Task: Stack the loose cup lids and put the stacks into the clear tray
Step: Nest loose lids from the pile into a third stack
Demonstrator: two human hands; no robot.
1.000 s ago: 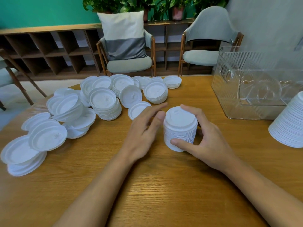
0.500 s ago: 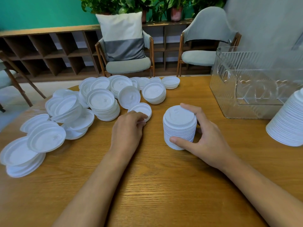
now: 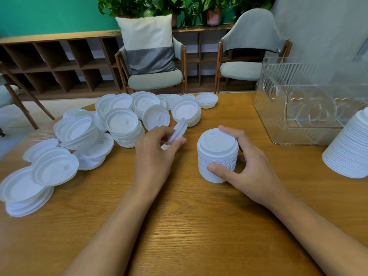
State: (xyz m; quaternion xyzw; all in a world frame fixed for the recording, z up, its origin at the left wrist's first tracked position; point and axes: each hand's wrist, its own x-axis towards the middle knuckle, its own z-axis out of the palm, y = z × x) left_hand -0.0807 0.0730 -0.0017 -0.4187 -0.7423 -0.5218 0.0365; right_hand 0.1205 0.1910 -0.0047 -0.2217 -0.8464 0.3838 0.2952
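lids (image 3: 121,124) lie loose and in low heaps over the left and far part of the wooden desk (image 3: 189,226), most of them hollow side up, many overlapping. just right of that spread the left hand (image 3: 157,154) is lifted a little off the wood, its thumb and fingers pinching a single lid (image 3: 178,130) that stands tilted on edge above the knuckles. beside it, near the middle of the desk, a tall stack of lids (image 3: 218,156) stands upright. the right hand (image 3: 253,166) grips this stack from the right, thumb pressed to the lower front, fingers curled over the top rim and round the far side. further right and further back sits the clear tray (image 3: 310,104), with ribbed walls, well apart from the held stack. at the right edge a second stack (image 3: 350,150), wider at its base, stands just in front of the tray and is partly cut off by the frame.
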